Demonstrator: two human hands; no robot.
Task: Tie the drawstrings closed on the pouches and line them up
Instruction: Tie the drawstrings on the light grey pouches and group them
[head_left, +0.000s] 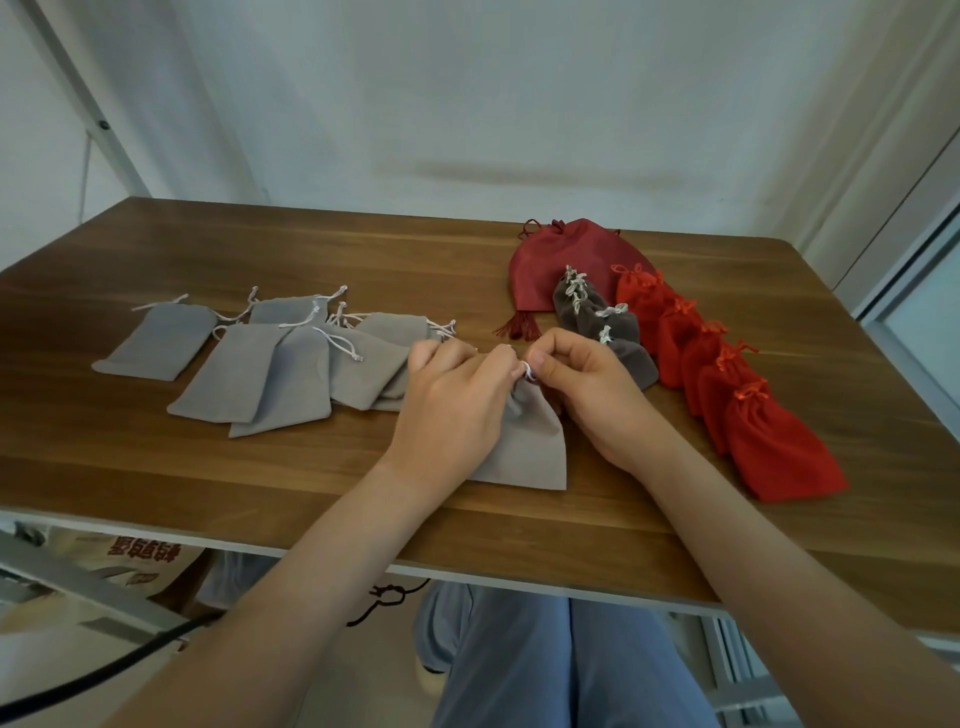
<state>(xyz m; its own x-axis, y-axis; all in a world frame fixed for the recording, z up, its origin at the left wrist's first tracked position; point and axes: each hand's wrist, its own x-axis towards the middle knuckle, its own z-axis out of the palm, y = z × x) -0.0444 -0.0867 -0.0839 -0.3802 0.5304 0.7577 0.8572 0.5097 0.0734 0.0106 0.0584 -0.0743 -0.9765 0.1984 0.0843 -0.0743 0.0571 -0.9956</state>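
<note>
Wood-grain table (311, 493) against a pale wall (467, 104). Both hands met over 1 light grey pouch (535, 441), which lay flat btwn them w/ its mouth gathered. The left hand (457, 395) had its fingers curled on the puckered neck. The right hand (576, 384) pinched the white drawstring (527, 371) btwn thumb & forefinger, right at the mouth. Step in hand, I'd judge: knotting this pouch shut. The mouth was already cinched, but the knot was too small to tell if finished. The next move prob. called for pulling the cord snug w/o loosening the gather, then setting the pouch in line to the right of the right hand. Counts: left of the left hand lay a loose pile of untied light grey pouches (249, 379), 6 clear, maybe a 7th under the overlap. Touching the right hand's far side ran a row of tied dark grey pouches (623, 332), approx. 4-5, too overlapped to be sure. Right of that was a row of bright red pouches (779, 452), 5 bows counted. Beyond the hands lay 1 big dark red pouch (545, 260) w/ tassel.
</note>
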